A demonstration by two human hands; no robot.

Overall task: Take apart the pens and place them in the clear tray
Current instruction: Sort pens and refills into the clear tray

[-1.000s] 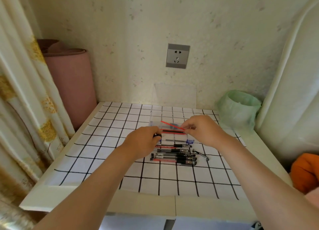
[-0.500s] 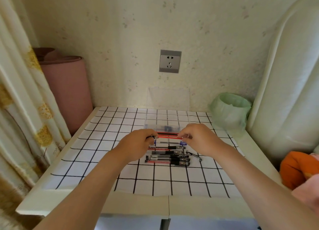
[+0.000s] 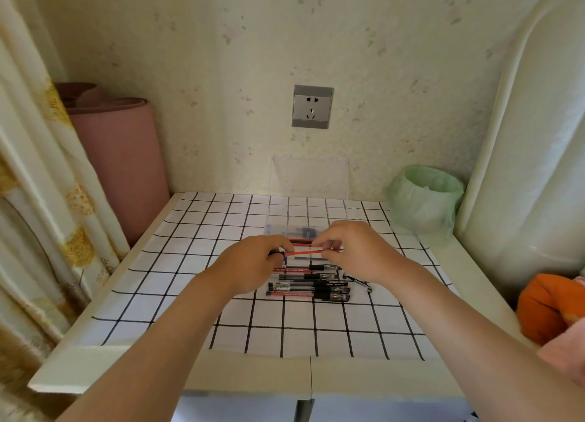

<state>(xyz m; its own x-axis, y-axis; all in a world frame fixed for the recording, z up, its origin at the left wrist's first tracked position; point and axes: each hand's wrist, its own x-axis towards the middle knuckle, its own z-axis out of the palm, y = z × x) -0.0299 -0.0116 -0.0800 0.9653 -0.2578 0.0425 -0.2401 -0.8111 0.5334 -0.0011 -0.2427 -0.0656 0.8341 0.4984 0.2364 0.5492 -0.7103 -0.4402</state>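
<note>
**Both hands holding a red refill over the clear tray**

The left hand and the right hand are meeting near the middle of the desk, above the checked cloth that is covering it. A thin red refill is stretching between them: the right hand is pinching its right end with thumb and forefinger closed narrowly on it, and the left hand's fingers are curling around the left end, where a small dark part is showing at the fingertips. What that dark part is cannot be told.

The refill is hanging just over the front of the clear tray, which is sitting toward the back edge of the desk. Inside the tray, a few red, dark and blue pen parts are lying. A clear lid is standing upright behind it against the wall.

A row of pens is lying side by side on the cloth just in front of the hands, toward the front edge. A small metal piece is lying beside them on the right.

A green-lined bin is sitting at the back right corner.
</note>
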